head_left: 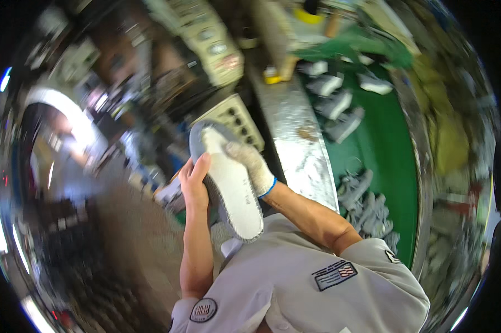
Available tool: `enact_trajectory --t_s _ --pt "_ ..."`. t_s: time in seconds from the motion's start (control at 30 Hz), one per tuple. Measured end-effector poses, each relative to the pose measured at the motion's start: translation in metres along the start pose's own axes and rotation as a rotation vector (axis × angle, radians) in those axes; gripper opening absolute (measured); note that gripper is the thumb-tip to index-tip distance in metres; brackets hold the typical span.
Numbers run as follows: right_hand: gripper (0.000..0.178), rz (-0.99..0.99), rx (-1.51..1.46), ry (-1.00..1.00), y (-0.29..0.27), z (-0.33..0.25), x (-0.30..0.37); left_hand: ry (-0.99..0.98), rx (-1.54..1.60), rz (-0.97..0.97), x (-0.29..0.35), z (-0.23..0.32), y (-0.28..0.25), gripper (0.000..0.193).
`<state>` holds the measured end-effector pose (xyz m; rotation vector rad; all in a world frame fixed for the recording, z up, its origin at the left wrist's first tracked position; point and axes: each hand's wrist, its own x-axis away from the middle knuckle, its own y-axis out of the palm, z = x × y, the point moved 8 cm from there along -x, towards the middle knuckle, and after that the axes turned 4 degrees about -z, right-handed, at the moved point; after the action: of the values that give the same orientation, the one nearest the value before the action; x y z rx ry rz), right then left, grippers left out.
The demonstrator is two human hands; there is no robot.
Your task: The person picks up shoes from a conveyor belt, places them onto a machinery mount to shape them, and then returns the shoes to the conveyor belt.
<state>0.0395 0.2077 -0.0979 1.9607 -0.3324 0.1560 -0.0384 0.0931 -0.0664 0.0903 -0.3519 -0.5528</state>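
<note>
A grey shoe upper (232, 191) is held bottom up in front of my chest. Its pale insole board faces me, with stitching around the edge and small marks on it. My left hand (195, 182), bare, grips its left side with the thumb on the edge. On the opposite side my right hand (250, 165), in a white knit glove with a blue cuff, is closed around it, the thumb lying on the pale bottom. Most of the fingers of both hands are hidden behind the upper.
To my right runs a green conveyor belt (395, 161) carrying several grey shoes (339, 105) and a pile of grey uppers (367, 205). A shiny metal ledge (303, 139) borders it. Ahead stand a panel with black knobs (242, 125) and a machine control box (214, 47). The left side is blurred.
</note>
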Motion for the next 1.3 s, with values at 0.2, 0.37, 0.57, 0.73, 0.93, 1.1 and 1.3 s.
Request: enact_trajectory --t_s 0.2,0.37,0.57,0.73,0.93,1.1,1.3 --pt "0.038 0.436 0.648 -0.106 -0.154 -0.132 0.122 0.097 -0.591 -0.102 -0.011 -0.028 0.096 0.040" --pt "0.049 0.905 1.001 0.171 -0.369 -0.222 0.331 0.777 -1.409 0.664 -0.002 0.084 -0.033 0.065" --pt "0.105 1.444 1.459 0.583 -0.450 -0.305 0.351 0.481 -1.739 0.894 -0.064 0.078 -0.110 0.091" --pt "0.116 1.428 1.053 0.189 -0.553 -0.285 0.187 0.128 -1.510 0.865 -0.079 0.088 -0.147 0.082" --pt "0.074 1.293 0.541 -0.359 -0.573 -0.256 0.142 0.117 -0.715 0.403 -0.040 -0.027 -0.290 0.033" --pt "0.055 0.678 0.125 -0.286 -0.454 -0.190 0.189 -0.310 -0.760 0.403 0.023 -0.068 -0.267 0.020" --pt "0.077 0.096 -0.403 -0.166 -0.204 -0.088 0.128 0.041 -0.463 0.378 -0.031 -0.012 -0.127 0.038"
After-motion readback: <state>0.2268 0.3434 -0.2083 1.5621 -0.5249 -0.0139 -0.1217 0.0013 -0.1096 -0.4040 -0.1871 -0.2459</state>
